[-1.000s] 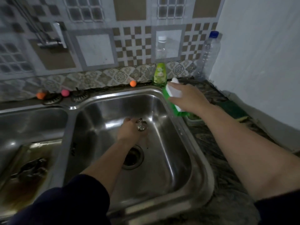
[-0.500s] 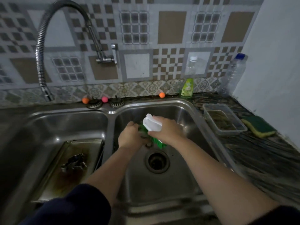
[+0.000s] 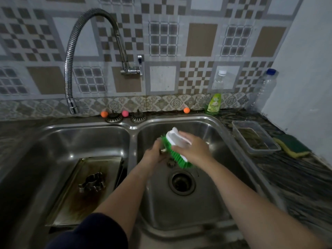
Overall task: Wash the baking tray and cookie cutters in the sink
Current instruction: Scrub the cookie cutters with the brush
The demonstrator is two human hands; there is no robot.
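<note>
Double stainless sink (image 3: 212, 229) here, and both hands are busy over the right basin, just above the drain (image 3: 181, 182). The right hand (image 3: 193, 150) has its fingers wrapped over the white back of a scrub brush (image 3: 177, 148), green bristles pointing down and left. The left hand (image 3: 154, 156) is curled around a small metal cookie cutter (image 3: 166, 153), and the bristles are right up against it. Most of that cutter is hidden between hand and brush, so I can't make out its shape.

Over in the left basin, the baking tray (image 3: 86, 191) sits flat on the bottom, pretty brown and greasy in the middle. A second cookie cutter (image 3: 92, 182) sits on it, towards the far half, some kind of wavy figure outline.

The bendy chrome faucet (image 3: 71, 65) arcs off the tiled wall and its spout hangs over the far edge of the left basin. Along the far ledge are two sink strainers (image 3: 125, 117) with little orange and pink balls next to them, and a green dish soap bottle (image 3: 213, 104) further right. On the right counter: a clear plastic container (image 3: 255, 137) and a green-yellow sponge (image 3: 294, 150) just beside it.
</note>
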